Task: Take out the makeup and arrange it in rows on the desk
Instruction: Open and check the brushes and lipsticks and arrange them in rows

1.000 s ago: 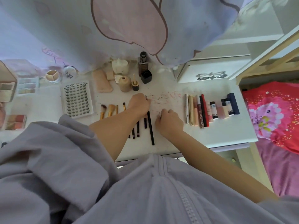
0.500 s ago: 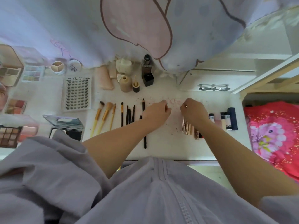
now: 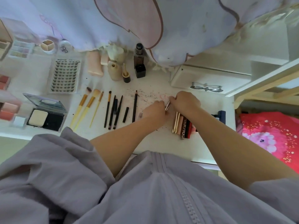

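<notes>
On the white surface point(image 3: 161, 143), both hands meet just right of the long black pencil point(image 3: 134, 108). The right hand point(image 3: 186, 102) pinches a slim, shiny rose-gold metallic tube point(image 3: 167, 106), tilted, its lower end at the curled fingers of the left hand point(image 3: 154, 109); whether the left hand grips it I cannot tell. Farther right of the pencil, a packed row of gold, pink and red lipstick tubes point(image 3: 182, 125) lies partly under the right forearm. Left of the pencil lie black slim brushes point(image 3: 113, 110) and three yellow-handled brushes point(image 3: 87, 105), side by side.
</notes>
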A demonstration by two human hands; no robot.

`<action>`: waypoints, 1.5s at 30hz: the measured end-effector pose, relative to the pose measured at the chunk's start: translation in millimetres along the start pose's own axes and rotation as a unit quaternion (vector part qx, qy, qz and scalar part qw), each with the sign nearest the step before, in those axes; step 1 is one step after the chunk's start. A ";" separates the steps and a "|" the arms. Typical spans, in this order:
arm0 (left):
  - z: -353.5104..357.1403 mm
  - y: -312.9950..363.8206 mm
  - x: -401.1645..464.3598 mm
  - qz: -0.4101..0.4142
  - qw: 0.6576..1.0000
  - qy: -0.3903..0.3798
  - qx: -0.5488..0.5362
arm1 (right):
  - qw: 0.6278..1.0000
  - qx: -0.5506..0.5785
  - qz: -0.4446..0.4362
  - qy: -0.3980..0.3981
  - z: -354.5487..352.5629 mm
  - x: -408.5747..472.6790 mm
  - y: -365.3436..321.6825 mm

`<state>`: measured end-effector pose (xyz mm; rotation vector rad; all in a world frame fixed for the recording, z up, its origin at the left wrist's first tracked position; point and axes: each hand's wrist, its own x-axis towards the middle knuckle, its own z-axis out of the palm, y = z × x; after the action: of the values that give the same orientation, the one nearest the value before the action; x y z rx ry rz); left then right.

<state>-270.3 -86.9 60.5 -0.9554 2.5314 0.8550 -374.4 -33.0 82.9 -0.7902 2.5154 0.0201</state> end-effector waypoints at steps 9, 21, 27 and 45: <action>-35.3 -44.0 -41.7 0.140 0.987 0.054 -0.052 | 0.918 0.350 -0.042 -0.184 -29.7 -40.5 -7.4; -94.7 -70.2 -57.3 0.195 0.979 -0.004 -0.055 | 0.948 0.254 -0.145 -0.125 -52.5 -82.6 -35.4; -91.5 -78.8 -60.4 0.191 0.980 -0.010 -0.050 | 0.929 0.306 -0.114 -0.176 -49.9 -87.6 -35.6; -94.5 -69.8 -58.0 0.207 0.978 0.002 -0.030 | 0.921 0.330 -0.120 -0.170 -50.4 -86.2 -24.0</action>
<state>-187.0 -159.2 131.3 -0.4448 2.7687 1.0464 -323.5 -15.1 170.3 -0.7183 1.8898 -0.6788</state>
